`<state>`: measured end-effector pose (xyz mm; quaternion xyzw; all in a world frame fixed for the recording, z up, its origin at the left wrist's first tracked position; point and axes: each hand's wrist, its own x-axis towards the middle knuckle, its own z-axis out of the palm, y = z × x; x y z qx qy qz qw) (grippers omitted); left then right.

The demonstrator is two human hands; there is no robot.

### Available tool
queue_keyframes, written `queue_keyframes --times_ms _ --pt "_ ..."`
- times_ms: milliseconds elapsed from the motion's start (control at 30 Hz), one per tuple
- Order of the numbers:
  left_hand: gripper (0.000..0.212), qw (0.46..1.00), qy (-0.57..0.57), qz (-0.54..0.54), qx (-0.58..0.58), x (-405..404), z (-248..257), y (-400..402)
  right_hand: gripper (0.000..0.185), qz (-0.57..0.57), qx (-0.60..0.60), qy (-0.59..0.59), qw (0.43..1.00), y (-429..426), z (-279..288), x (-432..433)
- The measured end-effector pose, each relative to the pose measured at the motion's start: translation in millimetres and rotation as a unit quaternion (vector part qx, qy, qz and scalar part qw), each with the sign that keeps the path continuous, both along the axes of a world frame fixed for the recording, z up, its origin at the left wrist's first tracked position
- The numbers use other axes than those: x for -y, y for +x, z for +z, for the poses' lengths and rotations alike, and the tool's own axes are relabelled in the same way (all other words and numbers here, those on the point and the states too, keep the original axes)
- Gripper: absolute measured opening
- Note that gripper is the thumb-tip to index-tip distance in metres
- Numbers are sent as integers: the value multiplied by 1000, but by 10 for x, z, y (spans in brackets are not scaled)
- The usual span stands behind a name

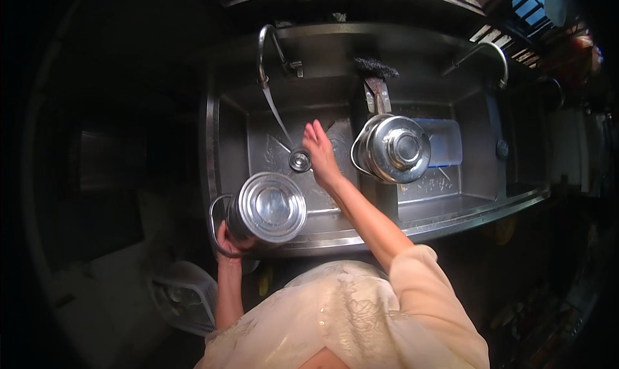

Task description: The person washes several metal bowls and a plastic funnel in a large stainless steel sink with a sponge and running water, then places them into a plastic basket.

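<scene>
My left hand holds a stainless steel pot with a side handle, tilted over the front left of the left sink basin; its round metal face is turned up toward me. My right hand, its fingers extended, is over the basin beside the drain and seems to hold nothing. A thin stream of water falls from the left faucet toward the drain. A lidded steel pot with a wire handle stands over the divider between the basins.
A clear plastic container lies in the right basin near scattered bits. A dark scouring pad rests at the back ledge above a metal tool. A second faucet arches at the right. A white plastic basket is at lower left.
</scene>
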<state>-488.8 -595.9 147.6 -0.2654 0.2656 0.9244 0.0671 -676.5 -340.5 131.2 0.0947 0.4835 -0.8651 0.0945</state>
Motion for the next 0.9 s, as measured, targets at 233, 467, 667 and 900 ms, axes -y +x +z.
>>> queue_keyframes --times_ms 233,467,667,900 --pt "43 996 -48 53 48 509 -218 385 16 -167 84 -143 972 -1768 -316 415" --pt "47 999 10 -19 28 454 -25 240 24 -317 91 -106 938 -2472 -468 489" --pt "40 998 10 -24 55 623 -14 -42 27 -251 -41 -280 926 -2167 -356 380" --pt "39 997 1 -52 59 664 69 -230 67 -14 -237 609 757 151 569 111"
